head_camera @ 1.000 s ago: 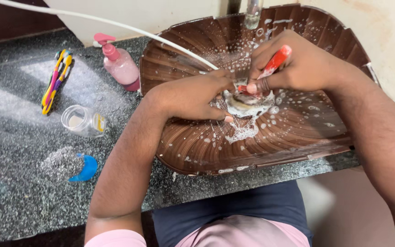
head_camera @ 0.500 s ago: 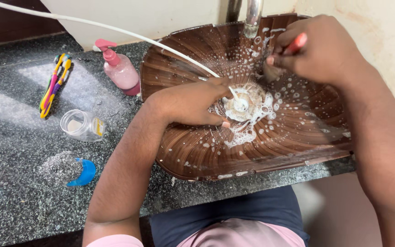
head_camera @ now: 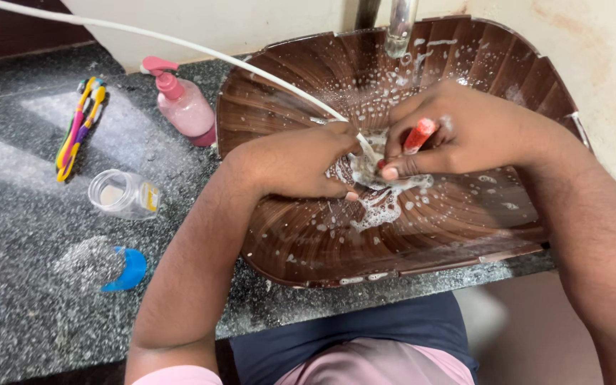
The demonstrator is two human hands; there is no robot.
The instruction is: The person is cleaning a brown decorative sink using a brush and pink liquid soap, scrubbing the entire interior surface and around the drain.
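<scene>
A brown ribbed sink basin (head_camera: 465, 214) is flecked with white foam, thickest around the drain (head_camera: 376, 187). My left hand (head_camera: 295, 162) rests inside the basin by the drain and pinches the end of a thin white hose (head_camera: 180, 44) that runs in from the upper left. My right hand (head_camera: 465, 132) grips a red-handled brush (head_camera: 418, 135), its head pressed down into the foam at the drain. The brush head is hidden by foam and fingers. Both hands almost touch over the drain.
A metal tap (head_camera: 399, 27) stands above the basin's back rim. On the speckled dark counter (head_camera: 30, 214) lie a pink pump bottle (head_camera: 183, 105), colourful toothbrushes (head_camera: 74, 128), an open clear jar on its side (head_camera: 121, 194), a blue lid (head_camera: 128, 269) and spilled white powder (head_camera: 83, 260).
My right hand lifted the brush up toward the tap, then came back down to the drain beside my left hand. The left hand and hose stayed put.
</scene>
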